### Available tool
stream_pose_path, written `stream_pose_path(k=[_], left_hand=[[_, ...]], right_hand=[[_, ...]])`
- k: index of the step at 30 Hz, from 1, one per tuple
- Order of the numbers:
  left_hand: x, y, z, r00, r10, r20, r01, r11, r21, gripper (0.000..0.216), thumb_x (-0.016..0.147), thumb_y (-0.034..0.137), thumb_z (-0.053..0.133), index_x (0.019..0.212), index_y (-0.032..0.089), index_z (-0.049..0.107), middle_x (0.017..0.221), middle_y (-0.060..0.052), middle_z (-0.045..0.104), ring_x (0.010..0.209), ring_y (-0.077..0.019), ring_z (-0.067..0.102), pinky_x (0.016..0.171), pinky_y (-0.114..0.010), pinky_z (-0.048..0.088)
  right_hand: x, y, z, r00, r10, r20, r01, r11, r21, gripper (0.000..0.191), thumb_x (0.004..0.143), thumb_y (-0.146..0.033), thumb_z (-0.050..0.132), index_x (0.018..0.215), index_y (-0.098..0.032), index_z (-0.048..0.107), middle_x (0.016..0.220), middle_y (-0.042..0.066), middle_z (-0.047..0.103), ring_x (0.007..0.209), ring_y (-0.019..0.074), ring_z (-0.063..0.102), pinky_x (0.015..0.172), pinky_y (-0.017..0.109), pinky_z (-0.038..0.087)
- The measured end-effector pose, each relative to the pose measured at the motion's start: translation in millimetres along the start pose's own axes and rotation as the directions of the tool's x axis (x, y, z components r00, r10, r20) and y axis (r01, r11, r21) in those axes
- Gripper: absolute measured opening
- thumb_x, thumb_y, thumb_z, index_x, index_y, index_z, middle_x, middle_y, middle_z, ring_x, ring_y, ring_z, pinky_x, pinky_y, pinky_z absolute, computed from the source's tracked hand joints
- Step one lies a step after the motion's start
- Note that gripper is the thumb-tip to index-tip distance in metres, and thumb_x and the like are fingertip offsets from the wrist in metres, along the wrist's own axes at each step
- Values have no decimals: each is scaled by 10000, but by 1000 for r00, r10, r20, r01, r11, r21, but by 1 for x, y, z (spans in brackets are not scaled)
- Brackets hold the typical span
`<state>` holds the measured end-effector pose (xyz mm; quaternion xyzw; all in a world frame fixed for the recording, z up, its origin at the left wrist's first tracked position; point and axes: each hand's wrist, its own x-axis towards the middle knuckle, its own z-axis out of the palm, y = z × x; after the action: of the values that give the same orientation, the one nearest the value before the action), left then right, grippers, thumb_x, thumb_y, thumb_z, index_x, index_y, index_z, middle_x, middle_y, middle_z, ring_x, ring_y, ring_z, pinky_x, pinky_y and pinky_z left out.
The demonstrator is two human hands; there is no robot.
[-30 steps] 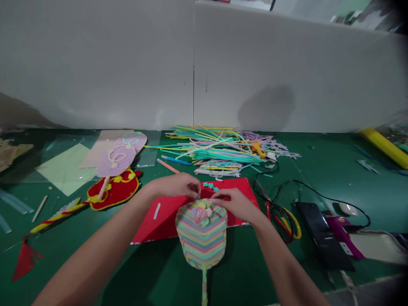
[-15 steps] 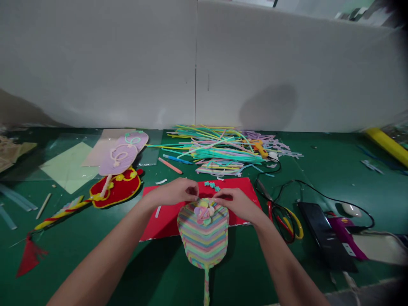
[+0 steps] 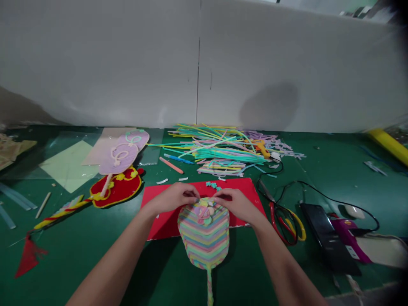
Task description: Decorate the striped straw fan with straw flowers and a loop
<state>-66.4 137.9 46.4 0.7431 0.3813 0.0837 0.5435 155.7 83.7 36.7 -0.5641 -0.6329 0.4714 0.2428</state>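
A hand fan [image 3: 204, 244] striped in pastel pipe cleaners lies in front of me, its wrapped handle pointing towards me. A flower [image 3: 204, 213] in pink, lilac and yellow sits near its top. My left hand [image 3: 178, 198] pinches the fan's top edge, just left of the flower. On the other side, my right hand [image 3: 235, 203] pinches the same edge with thumb and forefinger. Whether a small piece is also between the fingertips cannot be made out. Beneath the hands is a red board [image 3: 164, 230], with small teal flowers [image 3: 213, 185] beyond the fan.
Pipe cleaners [image 3: 219, 148] are heaped at the back beside an orange glue gun [image 3: 263, 149]. Scissors [image 3: 298, 225], a cable and a phone [image 3: 328, 238] lie right. Left are a red fan [image 3: 123, 191], a lilac fan [image 3: 123, 155] and paper sheets [image 3: 72, 165]. Two markers [image 3: 172, 165] lie behind the board.
The view has shifted slightly. My left hand sits a touch lower and the red board has turned or slid a little to the right. Both hands stay at the fan's top edge.
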Motion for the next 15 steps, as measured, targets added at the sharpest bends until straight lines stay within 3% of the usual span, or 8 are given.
stream_pose_path(k=[7,15], left_hand=[[4,-4,0,999,45,14,-45,999,-2,193,767,297,522,850,164,633,815,-31,667,731,-143,604,632,-200,447],[7,2,-1,998,57,9,-58,998,35,173,768,262,523,842,153,636,777,-14,662,681,-119,587,604,-178,432]], right_hand=[[5,-3,4,997,71,42,-72,997,31,246,741,-389,588,854,-192,681,885,37,683,876,191,606,768,287,448],[12,-9,5,999,29,40,-30,999,16,161,727,-296,599,791,-175,684,819,36,667,802,171,597,721,264,437]])
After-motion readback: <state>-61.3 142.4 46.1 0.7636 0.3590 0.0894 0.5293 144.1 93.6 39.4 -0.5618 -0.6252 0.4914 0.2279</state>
